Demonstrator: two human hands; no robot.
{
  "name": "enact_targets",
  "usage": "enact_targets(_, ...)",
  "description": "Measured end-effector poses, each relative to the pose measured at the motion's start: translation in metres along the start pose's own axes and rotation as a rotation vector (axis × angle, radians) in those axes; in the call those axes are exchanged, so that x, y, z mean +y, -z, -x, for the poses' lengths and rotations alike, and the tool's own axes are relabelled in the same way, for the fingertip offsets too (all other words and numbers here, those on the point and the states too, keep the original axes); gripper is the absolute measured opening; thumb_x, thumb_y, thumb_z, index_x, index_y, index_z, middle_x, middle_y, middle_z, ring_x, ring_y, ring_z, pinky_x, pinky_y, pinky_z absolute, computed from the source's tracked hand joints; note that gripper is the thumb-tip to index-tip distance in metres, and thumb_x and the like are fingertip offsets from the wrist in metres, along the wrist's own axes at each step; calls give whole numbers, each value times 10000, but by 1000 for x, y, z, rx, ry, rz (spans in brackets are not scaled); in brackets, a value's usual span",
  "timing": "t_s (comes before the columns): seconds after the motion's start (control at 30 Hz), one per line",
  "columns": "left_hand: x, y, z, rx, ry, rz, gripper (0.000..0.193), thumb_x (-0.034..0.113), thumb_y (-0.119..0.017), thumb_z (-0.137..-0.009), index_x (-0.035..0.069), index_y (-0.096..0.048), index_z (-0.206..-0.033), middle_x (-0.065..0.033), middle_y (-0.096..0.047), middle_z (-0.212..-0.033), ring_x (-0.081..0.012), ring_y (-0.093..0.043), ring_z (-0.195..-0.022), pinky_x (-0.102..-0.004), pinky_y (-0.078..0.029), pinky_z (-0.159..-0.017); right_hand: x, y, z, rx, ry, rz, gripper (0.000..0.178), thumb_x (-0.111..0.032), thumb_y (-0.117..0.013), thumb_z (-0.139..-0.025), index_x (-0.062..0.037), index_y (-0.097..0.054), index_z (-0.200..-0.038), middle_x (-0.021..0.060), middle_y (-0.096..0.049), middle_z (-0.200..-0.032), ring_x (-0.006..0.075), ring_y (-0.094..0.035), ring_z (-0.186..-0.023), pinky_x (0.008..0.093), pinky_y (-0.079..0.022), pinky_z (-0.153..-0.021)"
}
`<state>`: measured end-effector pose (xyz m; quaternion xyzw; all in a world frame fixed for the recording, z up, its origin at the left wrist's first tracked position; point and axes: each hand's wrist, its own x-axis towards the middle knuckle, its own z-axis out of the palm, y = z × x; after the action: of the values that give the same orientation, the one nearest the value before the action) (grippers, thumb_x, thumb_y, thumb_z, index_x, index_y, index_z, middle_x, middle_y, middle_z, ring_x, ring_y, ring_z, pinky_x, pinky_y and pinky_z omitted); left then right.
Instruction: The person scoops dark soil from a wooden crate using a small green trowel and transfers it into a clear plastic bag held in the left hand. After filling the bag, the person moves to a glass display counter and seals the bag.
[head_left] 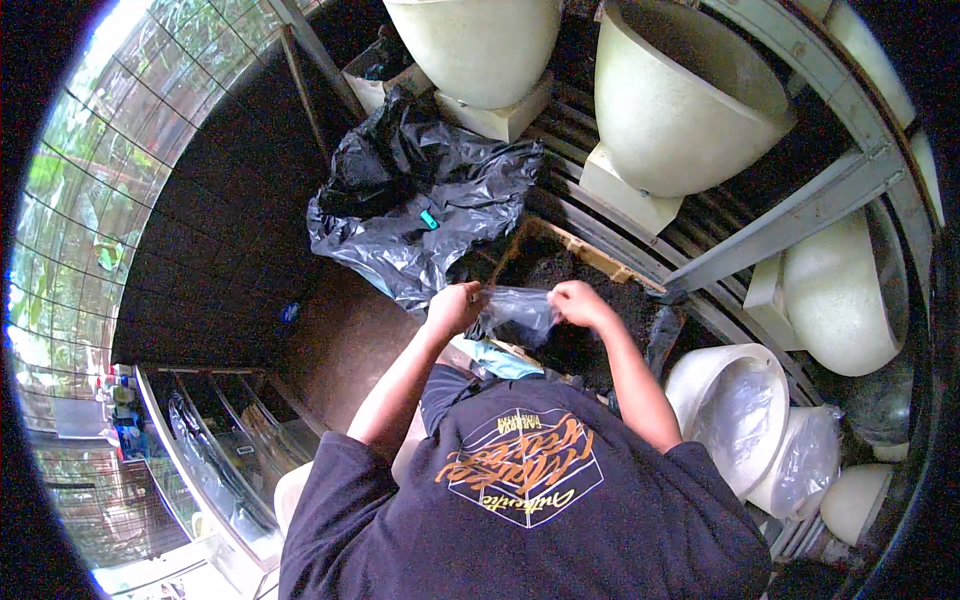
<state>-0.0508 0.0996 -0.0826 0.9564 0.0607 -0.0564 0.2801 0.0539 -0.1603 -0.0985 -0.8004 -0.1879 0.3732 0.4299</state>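
Note:
Between my two hands a clear plastic bag (520,309) is stretched out in front of my chest. My left hand (455,306) has its fingers closed on one side of the bag. On the other side, my right hand (581,303) pinches the bag's edge. Just beyond the left hand lies a large crumpled black plastic sheet or bag (455,215), with a small teal object (429,219) on top of it. Dark soil (555,268) fills a wooden-edged box (590,252) beyond and below the bag. Light blue material (505,362) shows beneath it, near my lap.
Large cream planter-like pots (690,110) stand on slatted metal racking, with a grey metal brace (785,220) at the right. Nearer right, a white pot (725,400) has clear plastic inside. Left are a dark wall (210,250), wire mesh (110,170) and an open-compartment shelf (215,430).

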Motion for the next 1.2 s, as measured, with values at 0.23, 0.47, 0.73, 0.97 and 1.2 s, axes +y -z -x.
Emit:
enact_targets(0.23, 17, 19, 4, 220, 116, 257, 213, 199, -636, -828, 1, -558, -843, -206, -661, -792, -361, -659, -771, -413, -504, -650, 48, 21, -7, 509, 26, -361, 292, -331, -518, -949, -59, -577, -1038, 69, -658, -908, 171, -630, -819, 330, -511, -694)
enact_targets(0.47, 7, 2, 19, 261, 90, 468, 204, 167, -649, -840, -17, -563, -838, -140, -627, -680, -151, -597, -604, -316, -453, -561, 205, -17, 63, 530, -630, 635, 379, -328, -631, -841, -43, -578, -1085, 177, -563, -1172, 365, -507, -1120, 504, -406, -953)
enact_targets(0.73, 72, 11, 33, 78, 50, 442, 162, 78, -644, -827, -6, -601, -959, -142, -675, -842, -195, -674, -783, -305, -506, -698, 150, -33, 65, 349, -718, 757, 361, -329, -704, -778, -72, -691, -1032, 113, -487, -1258, 352, -304, -1288, 527, -263, -992)
enact_targets(0.97, 83, 2, 18, 71, 1, 527, 184, 77, -650, -839, -3, -627, -1002, -155, -688, -886, -213, -684, -838, -316, -521, -714, 151, -19, 47, 415, -698, 552, 730, -303, -700, -753, -18, -382, -1346, 187, -510, -1236, 368, -493, -1164, 460, -417, -959)
enact_targets(1.2, 91, 14, 15, 75, 49, 556, 200, 77, -652, -849, -25, -627, -1019, -158, -690, -910, -202, -683, -870, -301, -526, -751, 151, 12, 46, 434, -673, 337, 692, -293, -589, -854, 17, -275, -1388, 235, -609, -1107, 385, -602, -1011, 474, -490, -842)
